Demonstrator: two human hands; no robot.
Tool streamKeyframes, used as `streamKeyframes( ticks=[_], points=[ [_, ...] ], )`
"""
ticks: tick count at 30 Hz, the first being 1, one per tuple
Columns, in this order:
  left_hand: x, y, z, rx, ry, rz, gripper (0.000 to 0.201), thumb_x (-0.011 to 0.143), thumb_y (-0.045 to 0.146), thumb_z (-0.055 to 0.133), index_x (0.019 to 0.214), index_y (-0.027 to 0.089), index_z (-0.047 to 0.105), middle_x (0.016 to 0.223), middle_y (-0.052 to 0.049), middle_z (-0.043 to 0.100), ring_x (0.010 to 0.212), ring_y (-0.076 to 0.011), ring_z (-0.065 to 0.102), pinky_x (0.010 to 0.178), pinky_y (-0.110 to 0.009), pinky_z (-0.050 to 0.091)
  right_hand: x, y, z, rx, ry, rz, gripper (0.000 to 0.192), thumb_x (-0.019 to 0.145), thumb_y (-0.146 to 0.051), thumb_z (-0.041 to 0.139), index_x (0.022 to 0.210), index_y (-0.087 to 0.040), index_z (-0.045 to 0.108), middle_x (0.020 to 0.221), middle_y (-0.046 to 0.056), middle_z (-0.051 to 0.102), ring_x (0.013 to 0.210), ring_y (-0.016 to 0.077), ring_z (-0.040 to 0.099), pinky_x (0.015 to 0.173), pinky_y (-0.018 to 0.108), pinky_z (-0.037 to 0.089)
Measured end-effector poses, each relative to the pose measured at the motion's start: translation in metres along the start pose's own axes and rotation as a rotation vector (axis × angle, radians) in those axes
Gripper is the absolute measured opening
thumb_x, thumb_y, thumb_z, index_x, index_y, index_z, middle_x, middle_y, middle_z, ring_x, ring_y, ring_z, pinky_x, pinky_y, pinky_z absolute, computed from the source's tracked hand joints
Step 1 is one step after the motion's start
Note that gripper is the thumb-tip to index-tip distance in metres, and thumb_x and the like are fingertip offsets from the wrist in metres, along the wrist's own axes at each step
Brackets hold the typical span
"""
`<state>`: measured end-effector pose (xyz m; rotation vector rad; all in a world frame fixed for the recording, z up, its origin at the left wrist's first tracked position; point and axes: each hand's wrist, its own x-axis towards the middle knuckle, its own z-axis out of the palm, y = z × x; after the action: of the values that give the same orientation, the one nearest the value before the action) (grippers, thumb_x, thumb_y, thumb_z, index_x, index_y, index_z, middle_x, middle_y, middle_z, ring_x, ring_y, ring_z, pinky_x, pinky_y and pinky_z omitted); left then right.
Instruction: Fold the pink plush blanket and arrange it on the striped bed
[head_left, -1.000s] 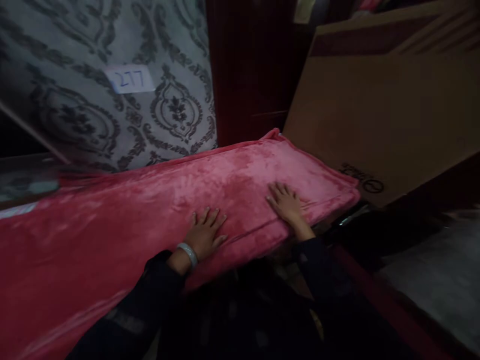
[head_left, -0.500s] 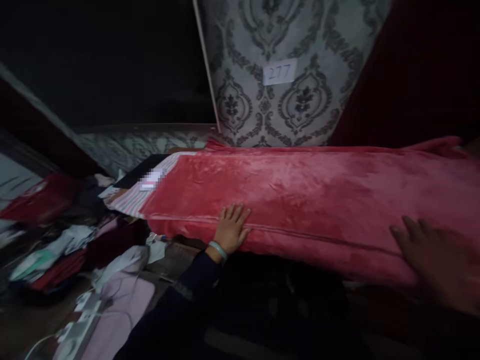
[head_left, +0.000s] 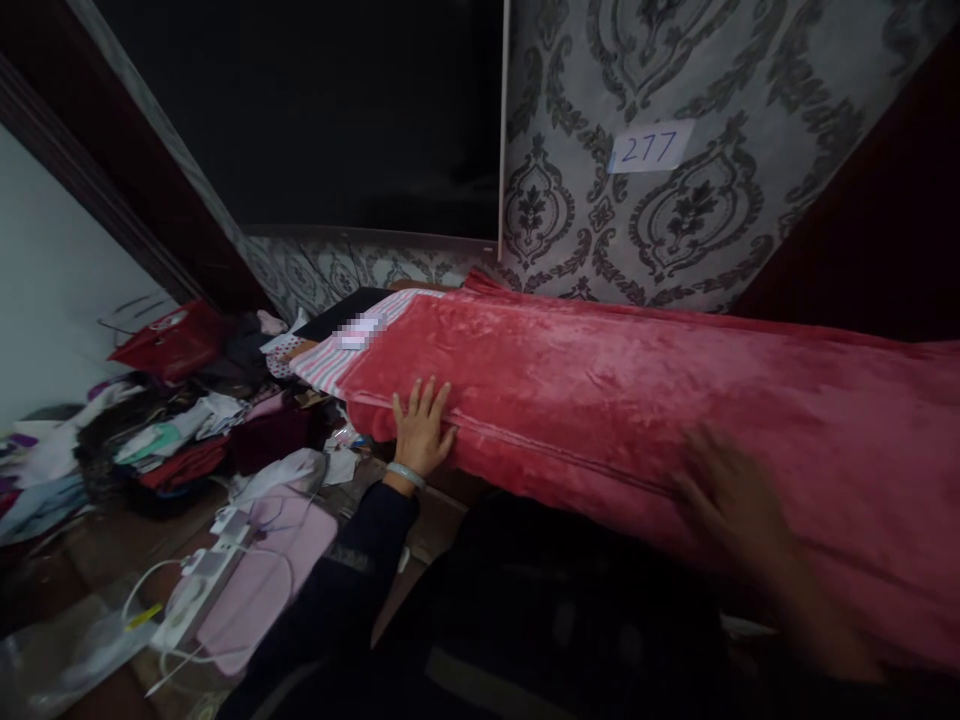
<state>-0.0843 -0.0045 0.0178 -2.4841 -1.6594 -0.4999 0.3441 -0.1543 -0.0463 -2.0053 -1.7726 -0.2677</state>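
Spanning the frame from centre to right edge, the folded red plush blanket (head_left: 637, 390) lies flat. Left hand (head_left: 421, 430) rests on its near-left edge, fingers spread, palm down. Right hand (head_left: 739, 510), blurred at lower right, lies open over the blanket; contact cannot be determined. Patterned grey wallpaper (head_left: 712, 200) stands behind.

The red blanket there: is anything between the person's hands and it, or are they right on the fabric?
Nothing visible is in the way. The left hand lies flat, fingers spread, directly on the red blanket near its front seam. The right hand is blurred over the blanket's front part; whether it touches cannot be told, but nothing shows between them.
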Motion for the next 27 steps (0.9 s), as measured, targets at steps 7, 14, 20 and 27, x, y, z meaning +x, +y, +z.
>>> streamKeyframes(
  ticks=[7,14,20,27],
  points=[
    [0.005,-0.019,-0.010,-0.136,-0.097,0.120,0.034,0.091,0.026,0.052,0.118,0.019,0.070,0.119,-0.013,0.068,0.113,-0.0292,0.058,0.100,-0.048,0.041,0.003,-0.012,-0.001,0.290,-0.128,-0.142,0.045,0.094,-0.055,0.045,0.109,-0.027,0.077,0.118,0.009,0.074,0.112,0.0329,0.068,0.098,0.054,0.055],
    [0.097,0.002,0.001,-0.261,-0.081,0.241,0.052,0.090,0.043,0.059,0.137,0.022,0.062,0.149,-0.015,0.051,0.135,-0.0355,0.045,0.109,-0.053,0.037,0.105,-0.025,-0.009,0.335,-0.080,-0.119,0.054,0.095,-0.052,0.045,0.132,-0.019,0.067,0.130,0.012,0.068,0.120,0.0330,0.064,0.105,0.052,0.050],
    [0.128,0.025,0.027,-0.302,-0.303,0.335,0.044,0.086,0.037,0.065,0.125,0.018,0.070,0.135,-0.016,0.061,0.128,-0.0341,0.053,0.113,-0.054,0.036,0.159,-0.055,0.019,0.151,-0.390,-0.096,0.060,0.095,-0.051,0.052,0.148,-0.022,0.054,0.161,0.014,0.038,0.149,0.0401,0.030,0.118,0.066,0.026],
    [0.083,-0.018,0.009,-0.792,-0.317,0.417,0.035,0.093,0.048,0.055,0.097,0.021,0.077,0.099,-0.009,0.073,0.095,-0.0234,0.067,0.093,-0.038,0.051,0.103,-0.081,-0.009,0.719,-0.672,-0.405,0.052,0.097,-0.063,0.049,0.126,-0.026,0.072,0.137,0.008,0.065,0.138,0.0303,0.050,0.116,0.056,0.037]
  ],
)
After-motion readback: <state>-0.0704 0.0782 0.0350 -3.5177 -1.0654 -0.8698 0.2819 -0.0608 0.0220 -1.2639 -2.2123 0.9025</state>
